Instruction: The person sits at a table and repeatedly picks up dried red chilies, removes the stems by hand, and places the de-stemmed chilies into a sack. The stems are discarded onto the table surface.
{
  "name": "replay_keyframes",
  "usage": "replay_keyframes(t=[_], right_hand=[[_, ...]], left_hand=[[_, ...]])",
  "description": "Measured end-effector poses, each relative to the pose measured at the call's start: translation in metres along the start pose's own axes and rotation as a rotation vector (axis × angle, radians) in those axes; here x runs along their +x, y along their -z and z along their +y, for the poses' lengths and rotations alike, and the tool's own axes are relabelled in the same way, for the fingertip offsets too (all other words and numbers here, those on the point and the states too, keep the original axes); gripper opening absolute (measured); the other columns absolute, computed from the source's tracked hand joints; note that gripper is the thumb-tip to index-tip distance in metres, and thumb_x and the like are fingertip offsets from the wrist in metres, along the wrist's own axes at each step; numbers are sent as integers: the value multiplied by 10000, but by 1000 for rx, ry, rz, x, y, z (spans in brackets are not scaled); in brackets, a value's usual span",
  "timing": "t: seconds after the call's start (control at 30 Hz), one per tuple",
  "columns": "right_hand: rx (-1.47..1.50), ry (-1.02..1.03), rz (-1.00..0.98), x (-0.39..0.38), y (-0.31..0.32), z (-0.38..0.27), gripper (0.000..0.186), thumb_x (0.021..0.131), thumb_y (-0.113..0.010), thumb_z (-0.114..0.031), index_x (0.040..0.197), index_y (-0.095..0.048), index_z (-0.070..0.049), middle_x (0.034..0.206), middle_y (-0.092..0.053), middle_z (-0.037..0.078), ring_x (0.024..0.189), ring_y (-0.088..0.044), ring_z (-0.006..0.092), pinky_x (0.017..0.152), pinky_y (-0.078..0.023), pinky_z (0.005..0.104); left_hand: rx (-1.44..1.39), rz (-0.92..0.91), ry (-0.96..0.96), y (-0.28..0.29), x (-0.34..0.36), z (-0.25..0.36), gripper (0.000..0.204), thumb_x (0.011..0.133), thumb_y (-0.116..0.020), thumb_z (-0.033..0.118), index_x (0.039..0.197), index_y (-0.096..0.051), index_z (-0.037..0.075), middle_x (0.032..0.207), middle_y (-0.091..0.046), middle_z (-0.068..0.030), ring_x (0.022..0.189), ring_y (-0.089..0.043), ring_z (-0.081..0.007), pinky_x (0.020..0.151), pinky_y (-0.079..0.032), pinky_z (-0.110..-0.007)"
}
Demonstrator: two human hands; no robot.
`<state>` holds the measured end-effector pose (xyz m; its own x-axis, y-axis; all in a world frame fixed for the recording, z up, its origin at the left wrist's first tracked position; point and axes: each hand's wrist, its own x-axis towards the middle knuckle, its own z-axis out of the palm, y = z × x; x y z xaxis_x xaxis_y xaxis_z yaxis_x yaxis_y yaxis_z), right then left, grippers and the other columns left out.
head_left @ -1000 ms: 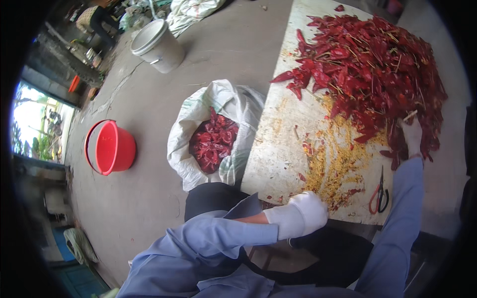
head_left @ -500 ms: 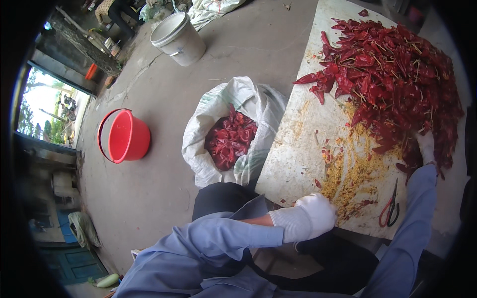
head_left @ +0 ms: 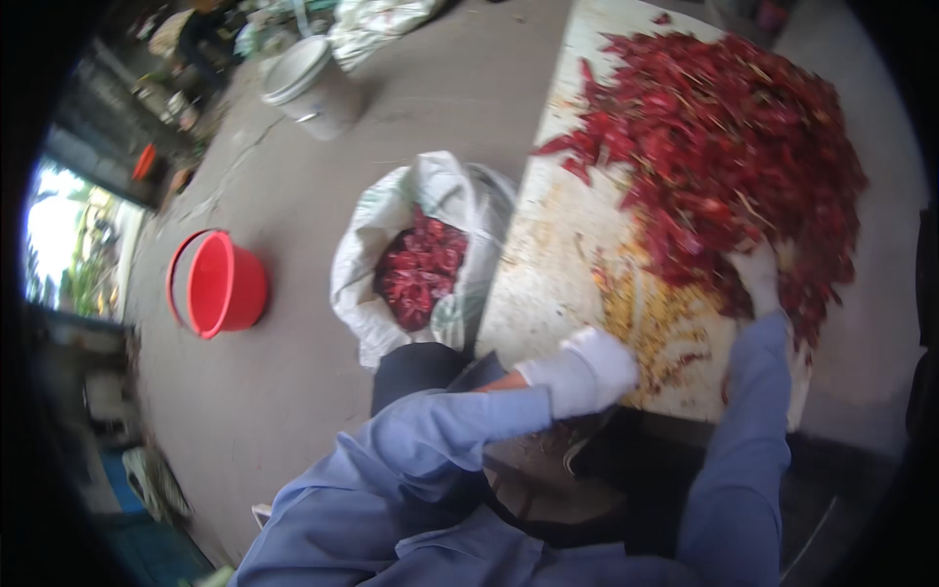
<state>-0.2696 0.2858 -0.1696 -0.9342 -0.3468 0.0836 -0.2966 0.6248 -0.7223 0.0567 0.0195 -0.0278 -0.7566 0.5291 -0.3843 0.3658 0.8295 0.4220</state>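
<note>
Where heaped on the pale tabletop (head_left: 538, 264), presumably for easy reach, note dried red chillies (head_left: 729, 137) touching the gloved right hand (head_left: 758, 279), gloved left hand (head_left: 594, 372) near yellow seeds (head_left: 675, 311) (grip of either impossible to tell), and open woven sack (head_left: 357, 245) alongside, apparently for convenience.

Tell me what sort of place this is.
Probably a yard or informal work area: a red pepper heap lies on a pale table, an open white sack holds more peppers, and a red bucket stands nearby.
</note>
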Motion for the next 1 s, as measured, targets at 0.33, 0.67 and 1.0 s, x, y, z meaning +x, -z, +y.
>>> replay_keyframes(t=[0.33,0.67,1.0], right_hand=[[-187,-11,-105,-87,-9,-140,574,707,-859,-469,1104,-707,-83,1063,-733,197,1047,-688,401,902,-553,457],[-444,17,-42,-108,-10,-150,683,746,-783,-345,1338,-596,-59,1358,-615,195,1251,-594,367,1069,-486,413],[-421,-151,12,-133,16,-193,643,791,-765,-305,1372,-573,-110,1323,-618,176,1214,-618,350,1023,-517,431]], left_hand=[[93,121,-14,-11,-4,-3,220,883,-631,199,1076,-669,100,978,-687,-130,925,-701,-351,772,-568,-479],[81,156,17,3,-1,-19,264,901,-639,264,1107,-642,98,987,-688,-141,939,-687,-379,791,-552,-492],[68,476,209,23,20,-29,370,917,-679,330,1205,-655,100,1066,-698,-167,935,-693,-380,786,-559,-475]])
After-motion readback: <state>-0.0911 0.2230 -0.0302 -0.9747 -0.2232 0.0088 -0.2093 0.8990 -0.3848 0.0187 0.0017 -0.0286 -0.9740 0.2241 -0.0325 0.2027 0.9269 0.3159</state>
